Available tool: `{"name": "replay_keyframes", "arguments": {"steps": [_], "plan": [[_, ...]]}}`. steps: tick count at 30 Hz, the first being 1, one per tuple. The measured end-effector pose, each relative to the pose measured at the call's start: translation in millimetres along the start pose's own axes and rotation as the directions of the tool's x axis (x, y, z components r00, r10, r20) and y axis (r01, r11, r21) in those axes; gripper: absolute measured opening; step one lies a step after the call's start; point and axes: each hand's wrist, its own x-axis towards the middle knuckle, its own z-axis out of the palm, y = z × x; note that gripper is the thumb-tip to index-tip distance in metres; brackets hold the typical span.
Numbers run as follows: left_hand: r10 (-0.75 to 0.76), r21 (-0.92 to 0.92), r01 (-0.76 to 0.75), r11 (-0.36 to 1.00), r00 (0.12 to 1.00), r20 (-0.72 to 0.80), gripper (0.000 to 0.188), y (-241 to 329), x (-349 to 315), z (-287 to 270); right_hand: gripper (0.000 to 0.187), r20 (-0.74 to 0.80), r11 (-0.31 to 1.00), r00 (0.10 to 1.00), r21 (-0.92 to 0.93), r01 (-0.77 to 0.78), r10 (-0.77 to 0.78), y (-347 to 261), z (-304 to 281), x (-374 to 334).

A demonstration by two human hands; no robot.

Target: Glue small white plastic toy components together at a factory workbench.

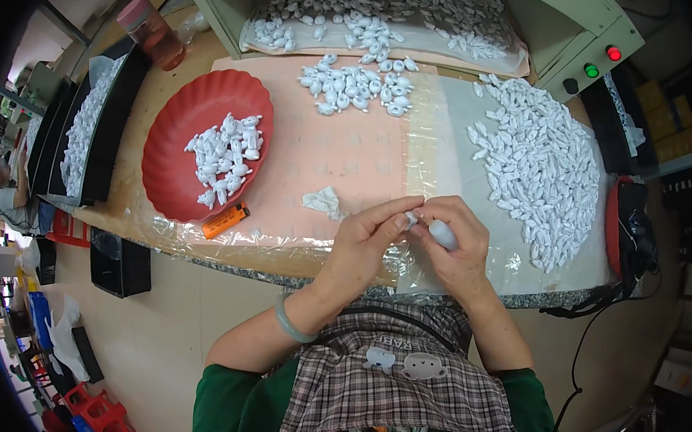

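Both hands meet over the near edge of the table. My left hand (pixel 368 234) is closed, pinching a small white figure part (pixel 411 218) between thumb and fingers. Closed around a white, rounded, bottle-like object (pixel 443 235) is my right hand (pixel 461 247); its fingertips meet the small part and hide the object's tip. Left of my hands lies a crumpled white cloth or tissue (pixel 325 203). Beyond it, a loose group of white figure parts (pixel 356 84) rests on the pink sheet (pixel 301 159). A large pile of slimmer white parts (pixel 538 172) spreads to the right.
A red scalloped bowl (pixel 164 161) holds several white figures, with an orange box (pixel 225 220) beside it. At the back stands a green-grey cabinet (pixel 575 31) full of parts. Far left are a black tray (pixel 121 95) and a pink-lidded bottle (pixel 155 36). Another person (pixel 13 197) sits beyond.
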Motion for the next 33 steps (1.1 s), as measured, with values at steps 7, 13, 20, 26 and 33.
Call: {"name": "replay_keyframes", "arguments": {"steps": [7, 13, 20, 26, 33], "plan": [[-0.067, -0.14, 0.075, 0.987, 0.996, 0.064, 0.031, 4, 2, -10, 0.032, 0.15, 0.999, 0.988, 0.02, -0.051, 0.047, -1, -11, 1], [-0.105, -0.257, 0.124, 0.958, 0.991, 0.087, 0.033, 6, -1, -20, 0.038, 0.273, 0.827, 0.935, 0.453, -0.334, 0.228, 11, -17, -6], [-0.075, -0.38, 0.11, 0.919, 0.992, 0.105, 0.032, 12, -8, -27, 0.023, 0.239, 0.803, 0.941, 0.495, -0.332, 0.241, 16, -26, -11], [-0.132, -0.461, 0.172, 0.87, 0.984, 0.117, 0.034, 15, -8, -32, 0.032, 0.121, 0.666, 0.912, 0.647, -0.371, 0.391, 17, -30, -9], [-0.105, -0.438, 0.176, 0.881, 0.978, 0.181, 0.04, 14, -6, -35, 0.044, 0.0, 0.672, 0.893, 0.659, -0.339, 0.45, 9, -33, -4]]}}
